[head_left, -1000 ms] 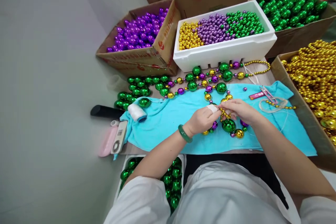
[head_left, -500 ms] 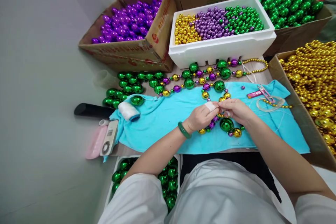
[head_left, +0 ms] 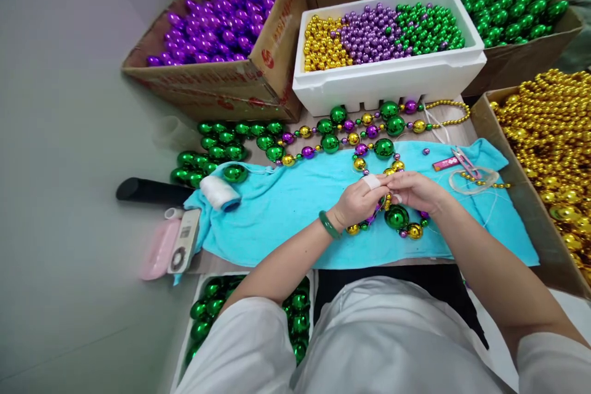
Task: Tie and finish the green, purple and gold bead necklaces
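Under both hands lies a turquoise towel [head_left: 295, 209]; the bead strand [head_left: 397, 218] below the fingers is green, gold and purple. Beyond the hands, a white foam box [head_left: 392, 77] holds gold, purple and green beads.

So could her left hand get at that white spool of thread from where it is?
Probably yes. The left hand is busy pinching the bead string together with the right hand, but the spool of thread lies uncovered on the blue towel with only bare cloth between them.

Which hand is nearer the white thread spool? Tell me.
Left. The left hand is over the towel, well right of the white thread spool; the right hand lies farther right still.
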`<state>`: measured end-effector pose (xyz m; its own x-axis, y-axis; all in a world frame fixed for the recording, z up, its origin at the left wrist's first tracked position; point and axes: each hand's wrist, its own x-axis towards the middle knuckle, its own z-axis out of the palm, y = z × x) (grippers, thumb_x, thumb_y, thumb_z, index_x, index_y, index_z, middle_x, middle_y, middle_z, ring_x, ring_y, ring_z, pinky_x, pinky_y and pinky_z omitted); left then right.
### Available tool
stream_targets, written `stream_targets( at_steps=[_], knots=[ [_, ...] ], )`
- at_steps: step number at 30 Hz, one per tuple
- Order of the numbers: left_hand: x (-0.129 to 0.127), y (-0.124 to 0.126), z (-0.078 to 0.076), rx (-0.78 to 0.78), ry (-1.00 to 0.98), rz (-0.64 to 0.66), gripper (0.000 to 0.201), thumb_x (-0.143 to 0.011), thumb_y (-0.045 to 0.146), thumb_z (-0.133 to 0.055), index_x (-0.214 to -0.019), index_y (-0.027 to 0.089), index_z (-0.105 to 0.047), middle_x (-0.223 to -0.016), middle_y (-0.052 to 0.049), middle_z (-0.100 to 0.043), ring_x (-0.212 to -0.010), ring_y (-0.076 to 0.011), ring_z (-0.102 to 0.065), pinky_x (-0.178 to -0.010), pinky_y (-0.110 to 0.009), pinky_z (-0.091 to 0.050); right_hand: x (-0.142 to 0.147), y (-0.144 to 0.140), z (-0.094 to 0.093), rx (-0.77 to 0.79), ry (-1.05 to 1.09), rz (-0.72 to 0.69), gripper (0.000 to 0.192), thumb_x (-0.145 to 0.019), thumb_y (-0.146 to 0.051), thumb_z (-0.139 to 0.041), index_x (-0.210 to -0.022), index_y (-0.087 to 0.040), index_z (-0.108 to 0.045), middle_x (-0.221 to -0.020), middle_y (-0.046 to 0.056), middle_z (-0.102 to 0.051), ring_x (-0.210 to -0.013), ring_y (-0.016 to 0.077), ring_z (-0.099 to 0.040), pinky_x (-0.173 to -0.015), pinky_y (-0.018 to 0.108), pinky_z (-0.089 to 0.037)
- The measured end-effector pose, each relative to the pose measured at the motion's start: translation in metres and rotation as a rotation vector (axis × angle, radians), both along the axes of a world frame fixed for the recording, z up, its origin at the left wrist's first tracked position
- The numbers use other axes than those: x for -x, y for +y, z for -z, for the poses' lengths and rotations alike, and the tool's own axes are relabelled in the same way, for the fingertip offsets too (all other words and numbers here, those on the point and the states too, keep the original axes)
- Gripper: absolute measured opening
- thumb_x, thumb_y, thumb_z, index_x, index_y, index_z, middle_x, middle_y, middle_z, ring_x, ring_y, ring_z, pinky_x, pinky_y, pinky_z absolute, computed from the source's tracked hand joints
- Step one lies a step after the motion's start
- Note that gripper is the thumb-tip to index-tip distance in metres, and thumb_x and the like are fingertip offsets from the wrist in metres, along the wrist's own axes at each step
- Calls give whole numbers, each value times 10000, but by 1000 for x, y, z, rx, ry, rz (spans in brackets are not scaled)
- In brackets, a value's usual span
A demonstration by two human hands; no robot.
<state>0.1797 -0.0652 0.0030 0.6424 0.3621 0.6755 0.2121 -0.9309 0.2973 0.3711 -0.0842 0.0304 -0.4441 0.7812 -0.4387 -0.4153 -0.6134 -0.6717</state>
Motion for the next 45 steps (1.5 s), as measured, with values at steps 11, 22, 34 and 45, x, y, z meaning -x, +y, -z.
stream_targets(
  at_steps=[11,22,34,45],
  knots=[
    [-10,3,-1,256,-47,84,212,-881,148,-515,-993,197,-689,-1289,-128,-626,-1266,-217,-543,-1026,-439,-486,-1,-4,2,2,-119,75,249,-572,-234,-814,-769,-119,-715,-671,21,-639,-563,78,-553,-493,187,-477],
    [-24,-6,-19,1164,-405,32,163,-893,300,-562,-833,160,-620,-1193,-103,-626,-1053,-185,-615,-917,-344,-477,10,-18,-14,-300,-443,440,266,-752,-450,-678,-803,-212,-571,-833,15,-617,-702,142,-570,-371,188,-418],
    [-22,-12,-56,1418,-283,-151,184,-853,238,-567,-708,164,-483,-600,55,-420,-541,-66,-395,-538,-198,-318,7,-20,-24,-365,-395,644,201,-770,-365,-682,-754,-193,-578,-750,16,-611,-664,110,-531,-459,184,-409],
    [-34,-15,-72,1897,-747,-49,199,-786,193,-657,-740,165,-466,-632,38,-571,-549,-95,-636,-538,-176,-469,18,-48,-44,-524,-279,626,177,-845,-356,-609,-753,-229,-527,-691,-6,-529,-631,122,-474,-592,268,-398]
  ],
)
